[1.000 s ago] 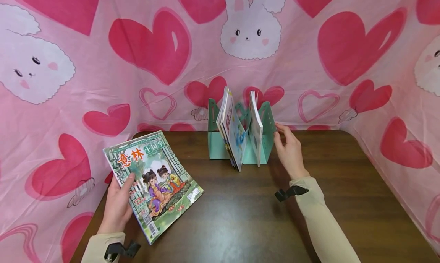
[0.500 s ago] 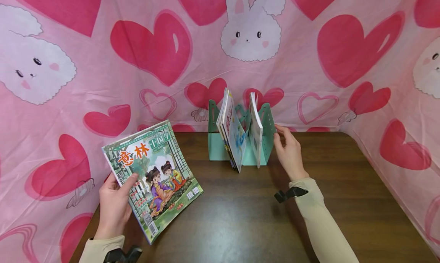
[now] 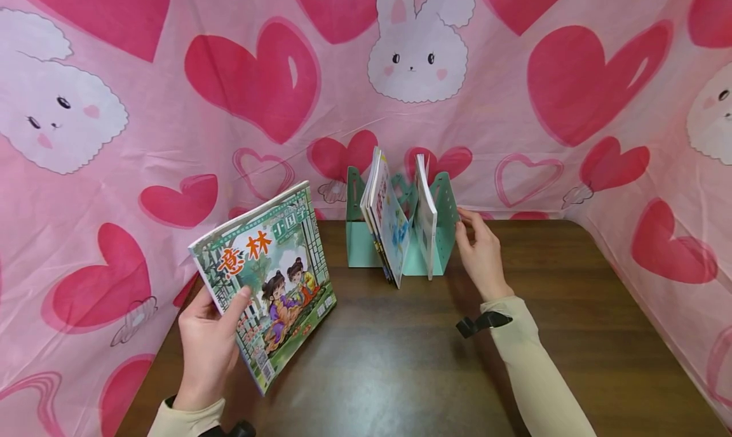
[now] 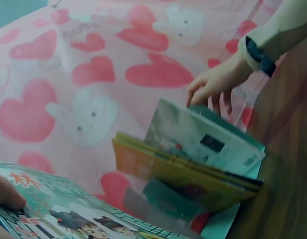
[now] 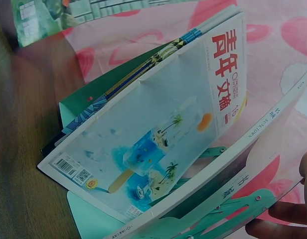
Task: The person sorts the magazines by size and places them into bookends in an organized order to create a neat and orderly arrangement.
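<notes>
My left hand point(image 3: 208, 342) grips a magazine point(image 3: 286, 284) by its left edge, thumb on the green cover with two cartoon children. It is held tilted above the table, left of a mint-green expandable book rack point(image 3: 363, 249). Several magazines point(image 3: 386, 218) lean in the rack's left part, the front one showing an ice-pop cover point(image 5: 143, 144). A thinner white book point(image 3: 426, 218) stands nearer the rack's right panel point(image 3: 446, 215). My right hand point(image 3: 483, 253) holds that panel's edge between thumb and fingers; part of this grip is hidden in the head view.
The dark wooden table point(image 3: 389, 361) spreads in front of the rack and to its right. Behind and at both sides hangs a pink cloth point(image 3: 497, 119) with hearts and rabbits, close to the table's back edge.
My left hand has raised the magazine and moved it rightward, turning it more upright and closer to the rack. My right hand and the rack have stayed in place.
</notes>
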The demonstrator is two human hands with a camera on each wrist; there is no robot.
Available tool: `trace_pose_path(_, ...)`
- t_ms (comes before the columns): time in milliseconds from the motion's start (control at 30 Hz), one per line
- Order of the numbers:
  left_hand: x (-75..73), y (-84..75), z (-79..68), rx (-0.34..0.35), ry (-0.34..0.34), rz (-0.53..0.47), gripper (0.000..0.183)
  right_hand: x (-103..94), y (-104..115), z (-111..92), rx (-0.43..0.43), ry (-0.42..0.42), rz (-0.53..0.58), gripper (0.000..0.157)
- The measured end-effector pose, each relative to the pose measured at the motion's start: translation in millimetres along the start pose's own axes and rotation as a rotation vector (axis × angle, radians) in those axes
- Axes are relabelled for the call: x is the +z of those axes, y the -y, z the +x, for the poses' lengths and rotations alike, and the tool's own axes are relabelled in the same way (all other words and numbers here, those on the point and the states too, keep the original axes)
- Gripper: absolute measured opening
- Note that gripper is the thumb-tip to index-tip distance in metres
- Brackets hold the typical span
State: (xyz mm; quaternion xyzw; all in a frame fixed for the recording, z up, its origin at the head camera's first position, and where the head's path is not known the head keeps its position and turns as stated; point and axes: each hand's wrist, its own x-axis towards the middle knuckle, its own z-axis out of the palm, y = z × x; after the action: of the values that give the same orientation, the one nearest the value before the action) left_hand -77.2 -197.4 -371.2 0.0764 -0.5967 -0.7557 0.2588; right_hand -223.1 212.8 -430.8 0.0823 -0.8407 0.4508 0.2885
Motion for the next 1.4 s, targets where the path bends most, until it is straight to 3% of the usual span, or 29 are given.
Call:
trace_pose_path(233, 18.4, 1.7, -10.6, 0.069, 0.045, 0.038, 0.036, 0.8, 0, -1, 0.003, 0.0, 0.003, 0.032)
trace_pose_path(600, 42.9, 10.3, -11.8, 0.035, 0.114, 0.167, 0.042, 0.9, 2, -1, 0.0, 0.0, 0.003, 0.032)
trace_pose_path(800, 53.8, 19.0, -10.1, 0.107, 0.128, 0.189, 0.037, 0.8, 3, -1, 0.004, 0.001, 0.005, 0.032)
trace_pose_path(1067, 67.8, 28.4, -10.3, 0.217, 0.143, 0.125, 0.029, 0.5, 3, 0, 0.006, -0.002, 0.004, 0.032)
trace_pose_path(1400, 87.2, 43.2, -9.3, 0.276, 0.124, 0.109, 0.024, 0.4, 2, -1, 0.017, 0.013, 0.002, 0.033)
